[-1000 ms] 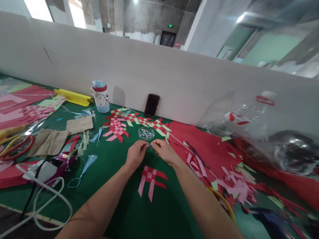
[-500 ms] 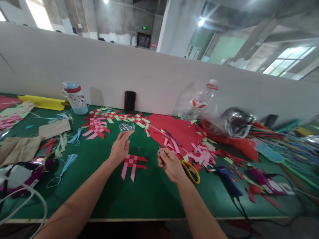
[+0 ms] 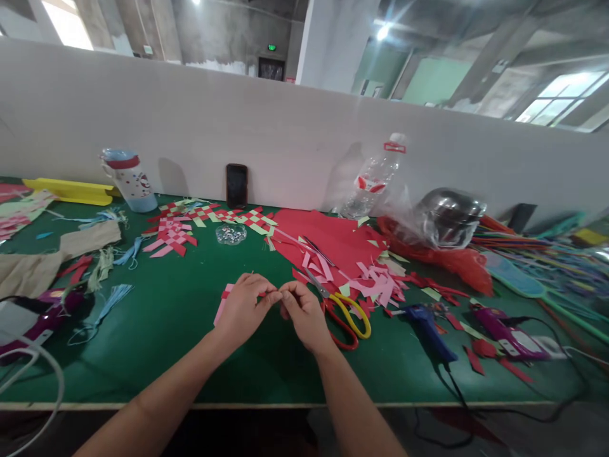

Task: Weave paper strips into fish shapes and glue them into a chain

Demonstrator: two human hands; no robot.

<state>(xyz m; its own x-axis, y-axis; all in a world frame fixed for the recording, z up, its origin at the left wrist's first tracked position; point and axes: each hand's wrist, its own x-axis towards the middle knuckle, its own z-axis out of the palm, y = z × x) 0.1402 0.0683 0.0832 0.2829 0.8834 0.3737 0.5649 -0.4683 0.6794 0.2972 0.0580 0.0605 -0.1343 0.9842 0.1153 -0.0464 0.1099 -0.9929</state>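
Note:
My left hand and my right hand meet over the table, thumbs and forefingers pinched together at the tips. Whatever they pinch is too small and covered to make out. Under my left hand lies a woven piece of red and pink paper strips, mostly hidden. Just right of my right hand rest scissors with one yellow and one red handle. Beyond my hands is a small clear dish or packet of shiny little pieces.
Red paper and pink scraps lie behind the scissors. A blue corded tool and a purple one are at right. A phone, a tumbler and a plastic bottle stand along the partition.
My left hand has come back from the shiny pieces and joined my right hand, which moved slightly left. A tiny blue thing seen at my right fingertips is now hidden.

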